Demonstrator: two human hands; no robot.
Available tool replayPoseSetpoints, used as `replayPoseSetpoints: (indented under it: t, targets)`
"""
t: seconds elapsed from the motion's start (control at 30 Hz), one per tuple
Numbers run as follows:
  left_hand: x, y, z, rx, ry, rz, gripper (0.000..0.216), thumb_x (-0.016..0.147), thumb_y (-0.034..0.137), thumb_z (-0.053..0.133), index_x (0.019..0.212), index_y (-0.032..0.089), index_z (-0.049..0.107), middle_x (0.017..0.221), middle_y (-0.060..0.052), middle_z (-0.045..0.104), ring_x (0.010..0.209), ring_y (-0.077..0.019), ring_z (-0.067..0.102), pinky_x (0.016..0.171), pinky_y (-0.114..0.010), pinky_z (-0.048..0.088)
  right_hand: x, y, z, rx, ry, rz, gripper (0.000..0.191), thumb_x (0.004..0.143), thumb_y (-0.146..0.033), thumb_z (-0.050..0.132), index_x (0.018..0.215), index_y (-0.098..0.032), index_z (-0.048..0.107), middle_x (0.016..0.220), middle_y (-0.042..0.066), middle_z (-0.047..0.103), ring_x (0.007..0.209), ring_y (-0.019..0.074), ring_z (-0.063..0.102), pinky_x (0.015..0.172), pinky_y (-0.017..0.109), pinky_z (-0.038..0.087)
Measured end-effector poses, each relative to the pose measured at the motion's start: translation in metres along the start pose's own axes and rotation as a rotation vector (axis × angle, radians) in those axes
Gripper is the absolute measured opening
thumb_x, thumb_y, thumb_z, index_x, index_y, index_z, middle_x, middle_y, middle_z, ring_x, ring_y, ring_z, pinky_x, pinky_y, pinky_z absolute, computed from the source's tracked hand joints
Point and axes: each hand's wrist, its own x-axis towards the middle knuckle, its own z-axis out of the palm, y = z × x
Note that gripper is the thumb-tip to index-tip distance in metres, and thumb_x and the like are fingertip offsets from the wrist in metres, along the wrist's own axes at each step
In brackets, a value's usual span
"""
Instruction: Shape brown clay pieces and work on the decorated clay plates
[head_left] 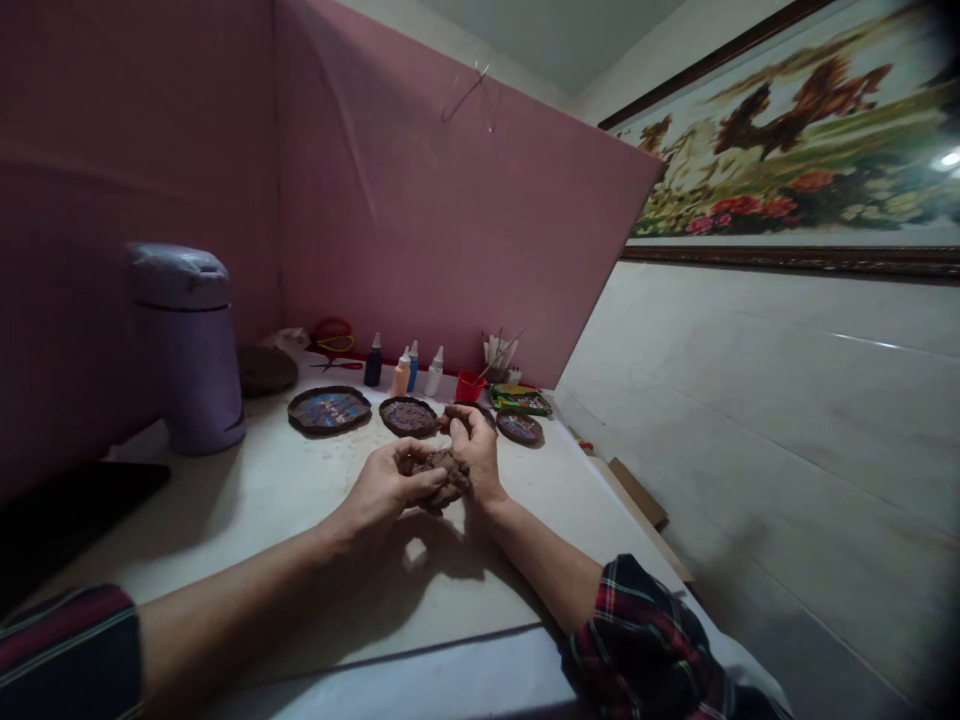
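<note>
A rough lump of dark brown clay (444, 484) is held above the white tabletop between my two hands. My left hand (386, 482) grips its left side, with the thumb laid across the front. My right hand (480, 455) is curled against its right side, fingers bent toward the left. Whether a small bit of clay sits at the right fingertips, I cannot make out. Behind the hands lie flat dark clay discs with raised rims: a large one with blue smears (330, 411), a smaller one (407, 416) and another at right (520, 428). One more is partly hidden behind my right hand.
A tall purple flask (191, 360) stands at left, near a black flat object (90, 515). Along the back are scissors (337, 364), several paint bottles (401, 372), a red cup (469, 386) and a green box (520, 400). A pink board (450, 230) encloses the back.
</note>
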Motion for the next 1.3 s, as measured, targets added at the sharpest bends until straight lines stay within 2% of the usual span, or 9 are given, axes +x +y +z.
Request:
replayPoseSetpoints:
  t: [0.17, 0.37, 0.47, 0.67, 0.83, 0.97, 1.07, 1.17, 1.3]
  targets:
    - [0.005, 0.003, -0.008, 0.002, 0.144, 0.081, 0.031, 0.064, 0.023, 0.077, 0.084, 0.012, 0.056, 0.069, -0.002, 0.066, 0.057, -0.0118, 0.059, 0.053, -0.023, 0.047, -0.001, -0.001, -0.009, 0.158, -0.037, 0.197, 0.023, 0.076, -0.029, 0.052, 0.094, -0.017, 0.058, 0.078, 0.004, 0.067, 0.049, 0.0098, 0.053, 0.038, 0.017, 0.038]
    - [0.006, -0.002, 0.002, 0.119, -0.029, 0.177, 0.024, 0.065, 0.02, 0.074, 0.083, 0.014, 0.058, 0.07, -0.001, 0.066, 0.06, -0.0133, 0.059, 0.056, -0.025, 0.047, -0.013, -0.007, -0.004, 0.336, -0.091, 0.308, 0.026, 0.073, -0.04, 0.059, 0.084, -0.016, 0.057, 0.068, 0.001, 0.063, 0.051, 0.0104, 0.057, 0.043, 0.019, 0.045]
    - [0.007, -0.004, 0.006, 0.179, -0.006, 0.204, 0.023, 0.06, 0.014, 0.074, 0.077, 0.014, 0.059, 0.07, 0.0, 0.065, 0.065, -0.0127, 0.059, 0.06, -0.024, 0.048, -0.019, -0.01, -0.002, 0.392, -0.128, 0.312, 0.029, 0.072, -0.042, 0.062, 0.08, -0.015, 0.058, 0.066, 0.001, 0.063, 0.055, 0.0105, 0.059, 0.051, 0.02, 0.049]
    - [0.01, 0.012, 0.007, 0.234, 0.03, 0.248, 0.02, 0.066, 0.019, 0.071, 0.081, 0.015, 0.058, 0.07, 0.0, 0.064, 0.06, -0.0124, 0.057, 0.054, -0.023, 0.046, -0.014, -0.004, -0.006, 0.298, -0.109, 0.37, 0.033, 0.077, -0.049, 0.055, 0.087, -0.017, 0.056, 0.05, -0.005, 0.053, 0.028, 0.0073, 0.04, 0.024, 0.017, 0.028]
    - [0.012, 0.006, 0.009, 0.293, -0.054, 0.25, 0.018, 0.07, 0.017, 0.068, 0.085, 0.016, 0.058, 0.074, -0.001, 0.065, 0.065, -0.0129, 0.059, 0.059, -0.024, 0.047, -0.01, 0.001, -0.007, 0.283, -0.084, 0.325, 0.026, 0.075, -0.04, 0.062, 0.082, -0.016, 0.057, 0.061, -0.003, 0.057, 0.041, 0.0063, 0.049, 0.033, 0.015, 0.038]
    - [0.017, 0.001, -0.006, 0.206, 0.066, 0.176, 0.023, 0.068, 0.024, 0.071, 0.085, 0.015, 0.057, 0.073, -0.002, 0.065, 0.062, -0.0133, 0.058, 0.055, -0.024, 0.046, -0.01, -0.005, -0.01, 0.263, -0.081, 0.339, 0.035, 0.083, -0.05, 0.049, 0.09, -0.016, 0.056, 0.067, 0.0, 0.059, 0.038, 0.0068, 0.045, 0.03, 0.018, 0.033]
    - [0.018, 0.005, -0.017, 0.19, 0.126, 0.16, 0.027, 0.068, 0.026, 0.072, 0.088, 0.014, 0.059, 0.081, -0.004, 0.067, 0.07, -0.0153, 0.061, 0.06, -0.025, 0.048, -0.013, -0.012, -0.011, 0.132, -0.133, 0.19, 0.042, 0.087, -0.055, 0.043, 0.091, -0.016, 0.059, 0.075, 0.003, 0.061, 0.045, 0.0068, 0.047, 0.038, 0.019, 0.039]
    - [0.017, 0.01, -0.019, 0.158, 0.13, 0.173, 0.026, 0.067, 0.024, 0.072, 0.088, 0.014, 0.06, 0.079, -0.003, 0.068, 0.07, -0.0154, 0.062, 0.064, -0.027, 0.05, -0.02, -0.017, -0.01, -0.018, -0.253, -0.013, 0.033, 0.083, -0.047, 0.057, 0.096, -0.017, 0.061, 0.081, 0.003, 0.063, 0.058, 0.0091, 0.053, 0.049, 0.019, 0.044]
    - [0.014, 0.015, -0.016, 0.112, 0.133, 0.142, 0.026, 0.062, 0.021, 0.074, 0.083, 0.013, 0.061, 0.068, -0.002, 0.069, 0.062, -0.015, 0.063, 0.062, -0.027, 0.05, -0.026, -0.023, -0.007, 0.024, -0.239, 0.008, 0.026, 0.079, -0.038, 0.065, 0.089, -0.015, 0.062, 0.073, 0.002, 0.064, 0.059, 0.0104, 0.055, 0.05, 0.02, 0.044]
